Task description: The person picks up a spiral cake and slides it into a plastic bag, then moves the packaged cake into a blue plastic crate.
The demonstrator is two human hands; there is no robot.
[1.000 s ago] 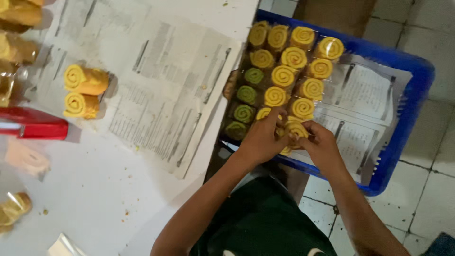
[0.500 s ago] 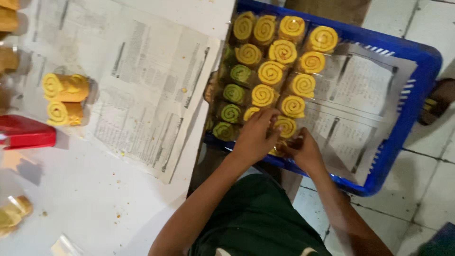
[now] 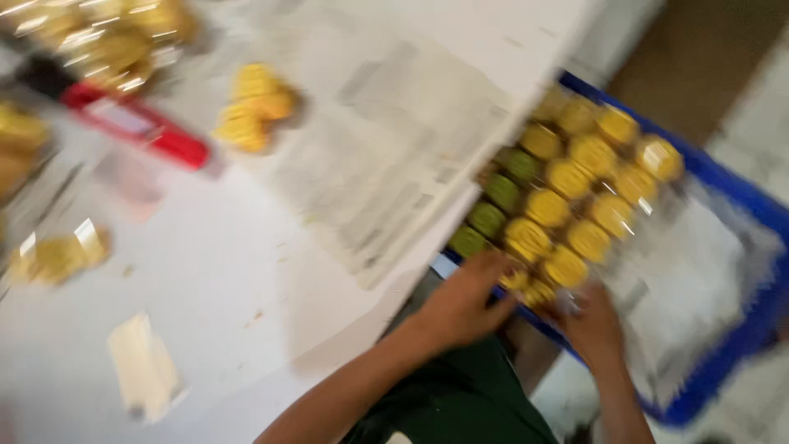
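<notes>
At the near edge of the blue crate (image 3: 740, 353), the left hand (image 3: 464, 304) and right hand (image 3: 592, 325) meet over the front rolls (image 3: 534, 288). Blur hides whether the fingers are clenched. Step in hand: seating rolls in rows. Next move calls for close alignment against neighbouring rolls.

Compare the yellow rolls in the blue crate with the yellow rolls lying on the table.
The crate rolls stand on end in packed rows inside the blue crate, beside green ones, near both hands. The table rolls are few, loose on the white table, away from the hands. Both are yellow; blur hides finer detail.
</notes>
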